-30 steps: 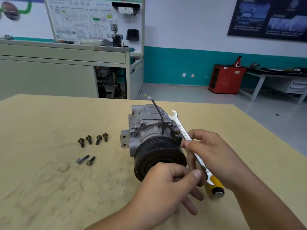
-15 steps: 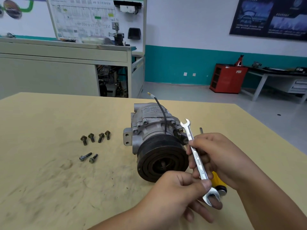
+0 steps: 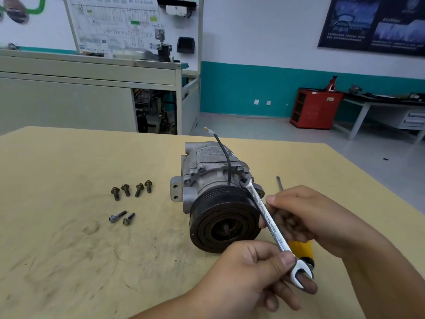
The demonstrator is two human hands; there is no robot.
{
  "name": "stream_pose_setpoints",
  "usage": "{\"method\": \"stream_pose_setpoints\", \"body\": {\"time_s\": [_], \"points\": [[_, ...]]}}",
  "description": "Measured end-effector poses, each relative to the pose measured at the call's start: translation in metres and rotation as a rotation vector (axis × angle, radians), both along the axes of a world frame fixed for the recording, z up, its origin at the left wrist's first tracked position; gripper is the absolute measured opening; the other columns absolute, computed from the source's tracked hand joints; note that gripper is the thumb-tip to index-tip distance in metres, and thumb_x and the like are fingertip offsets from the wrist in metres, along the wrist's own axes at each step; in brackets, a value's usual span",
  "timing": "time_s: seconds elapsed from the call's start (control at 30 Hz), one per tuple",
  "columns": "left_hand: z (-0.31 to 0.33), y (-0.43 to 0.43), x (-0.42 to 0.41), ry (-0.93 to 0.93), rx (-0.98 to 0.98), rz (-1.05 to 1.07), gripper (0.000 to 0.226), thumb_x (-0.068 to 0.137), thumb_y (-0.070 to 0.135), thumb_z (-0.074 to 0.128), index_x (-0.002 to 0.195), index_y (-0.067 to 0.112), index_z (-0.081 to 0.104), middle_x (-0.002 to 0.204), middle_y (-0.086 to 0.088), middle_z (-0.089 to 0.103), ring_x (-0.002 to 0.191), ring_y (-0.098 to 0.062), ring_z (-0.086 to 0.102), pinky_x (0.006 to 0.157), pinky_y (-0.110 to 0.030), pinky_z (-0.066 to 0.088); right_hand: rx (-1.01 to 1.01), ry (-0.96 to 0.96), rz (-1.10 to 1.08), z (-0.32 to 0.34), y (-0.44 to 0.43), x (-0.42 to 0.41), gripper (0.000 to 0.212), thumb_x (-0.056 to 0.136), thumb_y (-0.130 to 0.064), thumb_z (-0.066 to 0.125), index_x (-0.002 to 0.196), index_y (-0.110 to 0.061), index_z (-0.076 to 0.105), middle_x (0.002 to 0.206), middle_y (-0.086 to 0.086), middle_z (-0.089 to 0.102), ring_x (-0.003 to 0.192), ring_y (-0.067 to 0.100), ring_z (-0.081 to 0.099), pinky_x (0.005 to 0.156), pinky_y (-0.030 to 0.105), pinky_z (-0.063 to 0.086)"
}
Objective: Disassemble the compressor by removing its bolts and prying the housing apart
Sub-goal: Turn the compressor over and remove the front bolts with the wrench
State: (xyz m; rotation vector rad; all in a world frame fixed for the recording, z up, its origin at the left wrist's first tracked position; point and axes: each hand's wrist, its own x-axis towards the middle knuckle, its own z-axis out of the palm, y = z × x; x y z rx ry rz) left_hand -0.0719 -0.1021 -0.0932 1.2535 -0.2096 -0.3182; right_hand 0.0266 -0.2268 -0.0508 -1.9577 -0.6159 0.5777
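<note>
Red cabinet (image 3: 315,109) by teal wall (image 3: 241,93); dark poster (image 3: 372,24) above; diagram board (image 3: 128,24) left.

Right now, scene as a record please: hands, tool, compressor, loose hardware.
compressor: lies on table, black pulley toward camera
wrench: far open end at a bolt on the housing's right side
left hand: pinches wrench's near end
right hand: holds wrench shaft
loose bolts: six on table left of compressor, a row of four plus two
screwdriver: yellow handle, on table beneath right hand

Left hand (image 3: 248,270), right hand (image 3: 308,217), bare forearms (image 3: 379,270)
</note>
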Motion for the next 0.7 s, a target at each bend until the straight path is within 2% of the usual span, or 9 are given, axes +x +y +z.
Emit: {"method": "stream_pose_setpoints", "body": {"time_s": [0.07, 0.2, 0.37, 0.47, 0.7], "points": [[-0.0014, -0.0012, 0.0002, 0.031, -0.054, -0.006, 0.017, 0.087, 0.026, 0.055, 0.077, 0.019, 0.067, 0.077, 0.002, 0.073, 0.055, -0.004, 0.063, 0.047, -0.012, 0.041, 0.002, 0.099, 0.15, 0.0015, -0.0046, 0.0019, 0.035, 0.084, -0.037, 0.054, 0.072, -0.01, 0.071, 0.041, 0.0, 0.044, 0.036, 0.008, 0.031, 0.036, 0.015, 0.023], [-0.0012, -0.0019, 0.0008, 0.102, -0.178, -0.038, 0.018, 0.086, 0.028, 0.054, 0.087, 0.02, 0.07, 0.083, -0.003, 0.073, 0.062, -0.01, 0.065, 0.056, -0.017, 0.046, 0.115, 0.225, 0.221, -0.003, -0.0029, 0.0042, 0.028, 0.082, -0.035, 0.055, 0.064, -0.015, 0.064, 0.038, -0.004, 0.038, 0.03, 0.004, 0.024, 0.034, 0.013, 0.019], [0.002, -0.003, 0.0034, 0.083, -0.19, -0.025, 0.029, 0.087, 0.036, 0.051, 0.087, 0.017, 0.073, 0.087, -0.005, 0.074, 0.063, -0.012, 0.067, 0.055, -0.018, 0.044, 0.133, 0.176, 0.169, -0.0049, -0.0003, 0.0037, 0.041, 0.084, -0.035, 0.064, 0.05, -0.018, 0.051, 0.035, -0.004, 0.037, 0.026, 0.004, 0.028, 0.031, 0.015, 0.018], [0.0019, -0.0039, 0.005, 0.05, -0.16, 0.016, 0.029, 0.087, 0.035, 0.051, 0.084, 0.018, 0.074, 0.085, -0.005, 0.074, 0.06, -0.01, 0.065, 0.052, -0.015, 0.043, 0.133, 0.138, 0.129, -0.0029, 0.0008, 0.0011, 0.035, 0.075, -0.036, 0.059, 0.05, -0.014, 0.047, 0.034, -0.003, 0.037, 0.026, 0.004, 0.026, 0.032, 0.014, 0.021], [0.0007, -0.0054, 0.0071, 0.018, -0.113, 0.026, 0.03, 0.088, 0.037, 0.05, 0.081, 0.025, 0.076, 0.082, -0.002, 0.075, 0.057, -0.008, 0.065, 0.047, -0.013, 0.039, 0.145, 0.11, 0.115, -0.001, 0.0011, -0.0013, 0.034, 0.076, -0.035, 0.058, 0.049, -0.016, 0.047, 0.037, -0.002, 0.036, 0.028, 0.005, 0.026, 0.033, 0.014, 0.022]]}}
